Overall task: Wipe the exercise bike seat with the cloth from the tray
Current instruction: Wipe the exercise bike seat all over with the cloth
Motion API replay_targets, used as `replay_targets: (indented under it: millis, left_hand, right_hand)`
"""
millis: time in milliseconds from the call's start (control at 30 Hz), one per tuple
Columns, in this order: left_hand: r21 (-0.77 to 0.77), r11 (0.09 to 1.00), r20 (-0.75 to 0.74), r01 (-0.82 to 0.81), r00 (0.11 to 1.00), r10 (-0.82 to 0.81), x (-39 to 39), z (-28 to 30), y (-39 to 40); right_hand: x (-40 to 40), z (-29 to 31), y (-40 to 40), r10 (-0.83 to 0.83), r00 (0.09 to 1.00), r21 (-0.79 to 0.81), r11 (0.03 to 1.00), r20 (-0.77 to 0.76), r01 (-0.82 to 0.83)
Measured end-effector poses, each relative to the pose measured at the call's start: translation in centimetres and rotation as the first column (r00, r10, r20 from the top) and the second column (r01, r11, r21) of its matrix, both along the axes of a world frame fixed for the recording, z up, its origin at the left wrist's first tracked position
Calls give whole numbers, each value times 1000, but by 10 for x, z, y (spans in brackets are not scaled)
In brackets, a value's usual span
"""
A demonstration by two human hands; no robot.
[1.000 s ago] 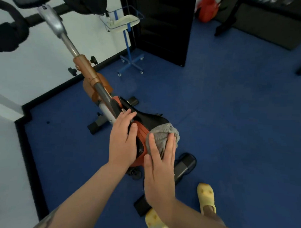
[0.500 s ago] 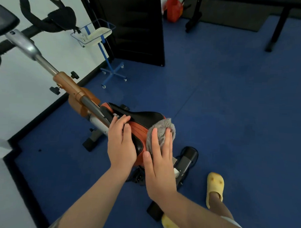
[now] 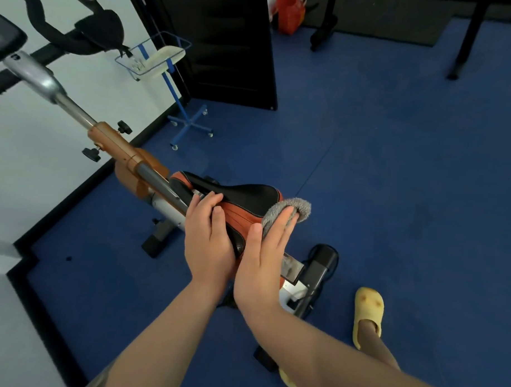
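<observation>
Head view, looking down on an exercise bike. The seat (image 3: 248,201), black on top w/ orange sides, sits just above frame centre. Left hand (image 3: 209,238) lies flat on the seat's near-left side, fingers together and extended toward 12 o'clock, fingertips at the seat's front end; it grips nothing, just rests palm-down. Right hand (image 3: 263,263) is at 3 o'clock of the left hand, the two nearly touching; its fingers are straight and close together, pressing a grey cloth (image 3: 288,212) against the seat's right rear edge. The cloth folds over the fingertips and sticks out past the seat toward 1 o'clock. Whether the thumb pinches the cloth cannot be told.

The bike's post (image 3: 74,111), silver then orange, runs from the seat toward 10 o'clock, up to the black handlebars (image 3: 89,34) at top left. The tray (image 3: 157,59), a blue wire basket on a wheeled stand w/ a pale liner, stands at 11 o'clock of the seat, well apart, next to a white wall and a dark door (image 3: 224,44). Floor (image 3: 393,183) is blue. A yellow slipper (image 3: 368,316) on one foot shows at 4 o'clock of the hands.
</observation>
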State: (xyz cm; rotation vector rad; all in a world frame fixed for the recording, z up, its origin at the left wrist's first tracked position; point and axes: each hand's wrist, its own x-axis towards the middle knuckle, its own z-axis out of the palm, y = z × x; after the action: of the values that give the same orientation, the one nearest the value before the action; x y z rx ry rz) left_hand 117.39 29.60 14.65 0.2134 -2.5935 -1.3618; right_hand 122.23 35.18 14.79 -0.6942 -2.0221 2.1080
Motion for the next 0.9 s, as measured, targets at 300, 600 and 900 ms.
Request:
replay_targets:
  millis: [300, 600, 900]
  left_hand:
    - [1, 1000, -11, -9, 1000, 9, -3, -2, 1]
    - [13, 1000, -16, -15, 1000, 15, -4, -5, 0]
    - [14, 999, -49, -30, 998, 31, -1, -5, 1]
  right_hand:
    - [-17, -2, 13, -12, 1000, 177, 984, -20, 15]
    - [-7, -6, 1, -71, 995, 104, 992, -68, 78]
    - [-19, -4, 42, 144, 989, 226, 963, 28, -147]
